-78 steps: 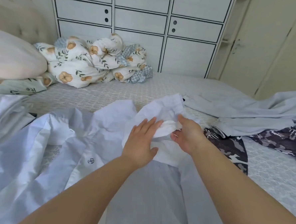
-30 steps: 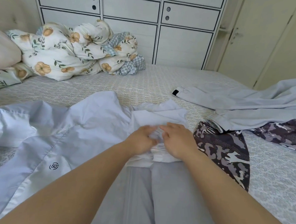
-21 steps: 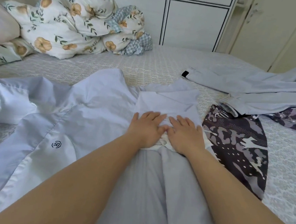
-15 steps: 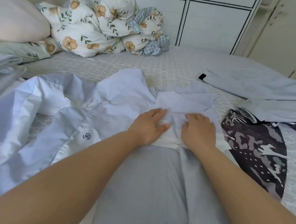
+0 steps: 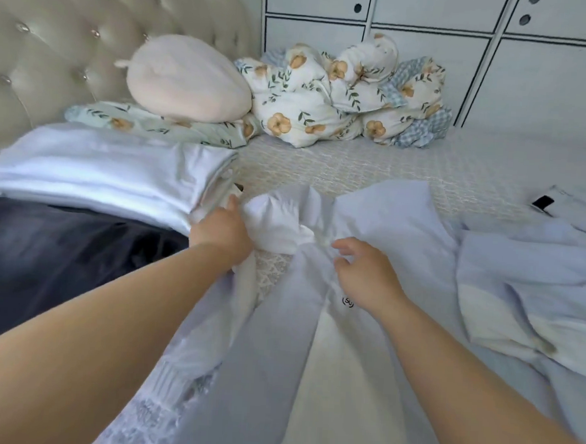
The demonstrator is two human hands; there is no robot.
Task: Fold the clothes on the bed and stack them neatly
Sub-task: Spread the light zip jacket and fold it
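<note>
Judging by its drape and creases, we take the pale lilac garment (image 5: 369,233) spread across the centre and lower half of the frame to be light, thin and limp, a cloth that slides over the quilted bed (image 5: 357,164) and will not keep a fold unless pressed flat. We would take hold of it at hems, seams and corners, where the doubled cloth gives the fingers something to pull against, not in the loose middle. Our left hand (image 5: 220,233), at centre left, is curled round a bunched white part of it (image 5: 271,224); our right hand (image 5: 367,278), at centre, hovers just above the cloth with fingers loosely bent and gripping nothing we can see. Counting what lies here: one lilac garment under the hands, one further pale piece (image 5: 535,271) at the right edge whose link to it we cannot tell, one folded white pile (image 5: 99,168) at left resting on one dark cloth (image 5: 60,252), one round cream pillow (image 5: 187,78) and one floral duvet heap (image 5: 344,94) at the top.
</note>
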